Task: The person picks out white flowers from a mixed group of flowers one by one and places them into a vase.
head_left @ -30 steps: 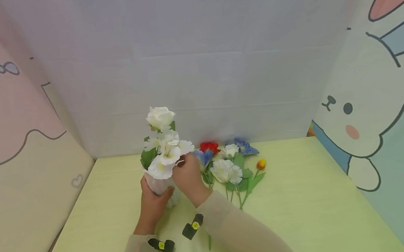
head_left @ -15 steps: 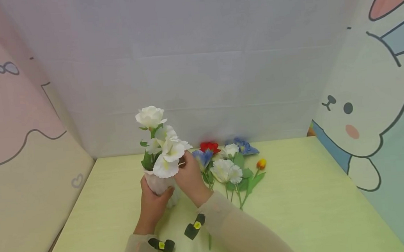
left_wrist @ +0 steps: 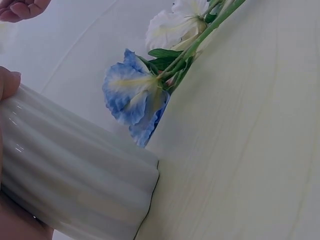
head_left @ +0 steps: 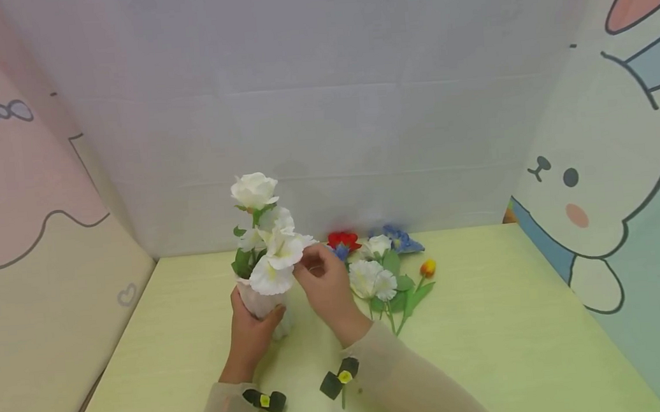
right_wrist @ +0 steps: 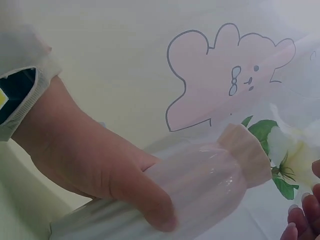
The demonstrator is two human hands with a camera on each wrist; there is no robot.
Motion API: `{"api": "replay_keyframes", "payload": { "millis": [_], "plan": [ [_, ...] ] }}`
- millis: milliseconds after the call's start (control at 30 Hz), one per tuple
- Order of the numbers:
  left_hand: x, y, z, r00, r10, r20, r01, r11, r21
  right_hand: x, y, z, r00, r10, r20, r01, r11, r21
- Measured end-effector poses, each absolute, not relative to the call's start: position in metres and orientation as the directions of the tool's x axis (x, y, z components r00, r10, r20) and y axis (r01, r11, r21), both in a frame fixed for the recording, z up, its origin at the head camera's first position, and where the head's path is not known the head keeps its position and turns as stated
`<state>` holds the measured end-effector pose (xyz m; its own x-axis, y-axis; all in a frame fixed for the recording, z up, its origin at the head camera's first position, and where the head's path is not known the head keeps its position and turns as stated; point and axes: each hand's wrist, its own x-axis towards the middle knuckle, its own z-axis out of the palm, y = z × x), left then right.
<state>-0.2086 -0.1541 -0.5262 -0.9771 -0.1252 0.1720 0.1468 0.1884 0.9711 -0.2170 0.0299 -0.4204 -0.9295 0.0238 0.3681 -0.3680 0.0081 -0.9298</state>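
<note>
Presently: one pale vase (head_left: 258, 298), left on the counter (head_left: 501, 353), gripped by the left hand (head_left: 249, 331); white blooms (head_left: 278, 251) in it, seemingly self-standing, the loosely curled right hand (head_left: 330, 288) having shifted right beside them.

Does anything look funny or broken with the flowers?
I see nothing spilled or broken. Only the ruffled white blooms look a bit askew: they lean out past the rim of the glossy, ribbed, pinkish-white vase, toward the person's bare right hand, while the round white rose stands higher up.
</note>
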Motion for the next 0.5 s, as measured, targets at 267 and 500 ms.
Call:
{"api": "replay_keyframes", "payload": {
  "millis": [267,500],
  "plan": [
    [-0.208,-0.154,-0.526,-0.978,-0.146,0.149,0.119,0.201,0.972,-0.204,0.059,-0.429,-0.936,0.082,0.343,-0.350,-0.086,-0.933],
    [-0.209,-0.154,-0.526,-0.978,-0.154,0.140,0.104,0.224,0.969,-0.197,0.089,-0.443,-0.927,0.149,0.345,-0.358,-0.070,-0.931]
  ]
}}
